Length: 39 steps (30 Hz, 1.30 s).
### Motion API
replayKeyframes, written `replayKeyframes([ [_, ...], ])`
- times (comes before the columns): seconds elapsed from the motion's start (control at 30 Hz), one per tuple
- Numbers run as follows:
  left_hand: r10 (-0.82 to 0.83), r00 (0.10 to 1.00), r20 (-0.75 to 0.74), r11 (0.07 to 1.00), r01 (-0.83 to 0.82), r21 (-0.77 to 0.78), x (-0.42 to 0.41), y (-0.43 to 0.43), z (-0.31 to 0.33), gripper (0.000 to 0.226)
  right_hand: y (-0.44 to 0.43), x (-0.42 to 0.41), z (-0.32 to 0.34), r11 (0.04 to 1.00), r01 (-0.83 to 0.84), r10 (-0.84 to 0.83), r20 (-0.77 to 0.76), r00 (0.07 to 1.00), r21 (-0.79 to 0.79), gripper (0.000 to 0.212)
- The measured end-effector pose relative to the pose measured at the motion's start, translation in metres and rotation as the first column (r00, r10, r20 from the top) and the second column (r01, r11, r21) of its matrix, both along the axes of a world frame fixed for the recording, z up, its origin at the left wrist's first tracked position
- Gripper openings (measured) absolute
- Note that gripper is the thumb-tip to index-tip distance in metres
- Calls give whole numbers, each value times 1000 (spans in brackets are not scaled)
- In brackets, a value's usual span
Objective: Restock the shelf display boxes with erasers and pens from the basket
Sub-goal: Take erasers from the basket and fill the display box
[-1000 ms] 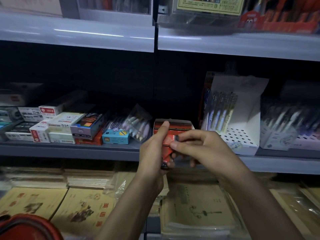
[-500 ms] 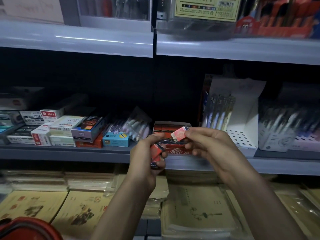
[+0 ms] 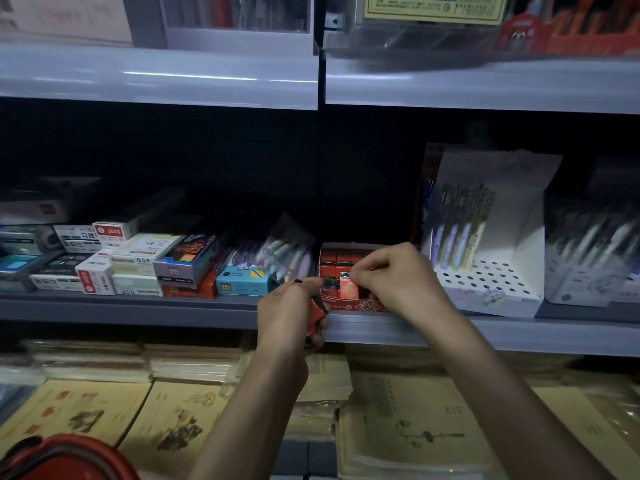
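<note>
A red eraser display box [image 3: 349, 308] stands at the front of the middle shelf, with rows of red-wrapped erasers inside. My right hand [image 3: 398, 275] reaches over the box and pinches one red eraser [image 3: 347, 285], lowering it among the others. My left hand [image 3: 294, 313] hangs just left of the box at the shelf edge, closed around a few red erasers [image 3: 317, 308]. The red basket [image 3: 65, 459] shows at the bottom left corner.
Small stationery boxes [image 3: 138, 265] and bagged pens [image 3: 287, 254] fill the shelf to the left. White perforated pen display boxes [image 3: 491, 282] stand to the right. Stacks of exercise books [image 3: 408, 431] lie on the lower shelf under my arms.
My right hand carried one eraser from my left hand forward and down into the display box. My left hand dropped slightly to the shelf edge with the remaining erasers.
</note>
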<state>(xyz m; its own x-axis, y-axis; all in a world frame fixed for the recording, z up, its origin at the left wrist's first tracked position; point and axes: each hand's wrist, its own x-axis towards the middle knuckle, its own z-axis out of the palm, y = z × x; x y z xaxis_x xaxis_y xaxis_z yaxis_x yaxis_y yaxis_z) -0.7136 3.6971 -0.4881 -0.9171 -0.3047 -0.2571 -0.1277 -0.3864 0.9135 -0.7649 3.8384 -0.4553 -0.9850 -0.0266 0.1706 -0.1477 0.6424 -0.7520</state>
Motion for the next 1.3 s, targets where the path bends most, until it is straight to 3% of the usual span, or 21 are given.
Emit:
replayKeyframes([
  [0.23, 7, 1000, 13, 999, -7, 49, -2, 2, 0, 19, -10, -6, 4, 971, 51, -59, 26, 998, 234, 16],
  [0.43, 18, 1000, 0, 998, -18, 61, 2, 4, 1, 19, -19, -11, 8, 966, 45, -70, 92, 993, 254, 8],
  [0.63, -2, 1000, 11, 997, 2, 80, 1, 7, -1, 20, -30, -8, 3, 951, 99, -131, 91, 987, 291, 17],
  [1.0, -51, 997, 52, 990, 44, 132, 6, 1, 6, 33, -19, 0, 1, 995, 33, -42, 99, 994, 92, 20],
  [1.17, -73, 996, -50, 960, 83, 268, 11, 0, 13, 54, -4, 19, 24, 996, -47, 49, 32, 998, -79, 10],
  [1.3, -111, 987, -115, 914, 146, 378, 13, 3, 19, 44, 4, 44, 44, 959, -198, 211, 44, 976, -203, 6],
])
